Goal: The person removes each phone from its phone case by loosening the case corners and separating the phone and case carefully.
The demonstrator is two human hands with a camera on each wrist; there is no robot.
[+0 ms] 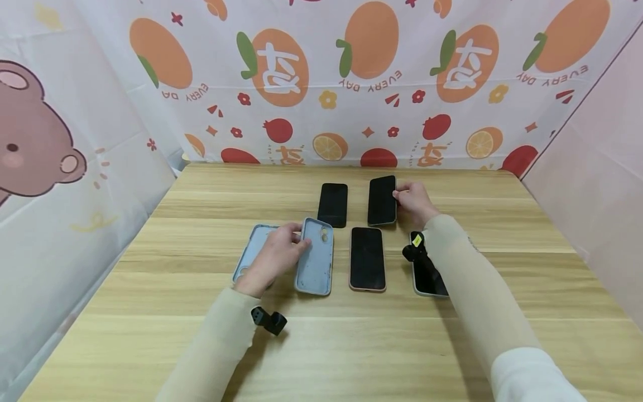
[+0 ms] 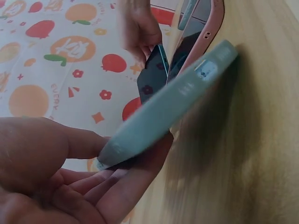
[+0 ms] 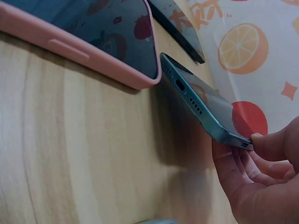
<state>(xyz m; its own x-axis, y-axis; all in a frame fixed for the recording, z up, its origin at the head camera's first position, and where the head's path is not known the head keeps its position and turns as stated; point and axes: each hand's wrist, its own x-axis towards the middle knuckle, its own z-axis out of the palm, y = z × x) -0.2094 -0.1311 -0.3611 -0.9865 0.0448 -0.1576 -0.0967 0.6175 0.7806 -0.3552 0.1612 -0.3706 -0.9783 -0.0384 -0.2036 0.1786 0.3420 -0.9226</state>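
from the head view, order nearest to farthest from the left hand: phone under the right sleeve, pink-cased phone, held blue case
1. Held blue case, pinched in the left hand
2. Pink-cased phone, to that case's right
3. Phone under the right sleeve, farthest right

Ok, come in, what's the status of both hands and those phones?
Left hand pinching a blue case. Right hand holding a tilted phone by its edge. Possibly in the way: pink-cased phone, between the hands.
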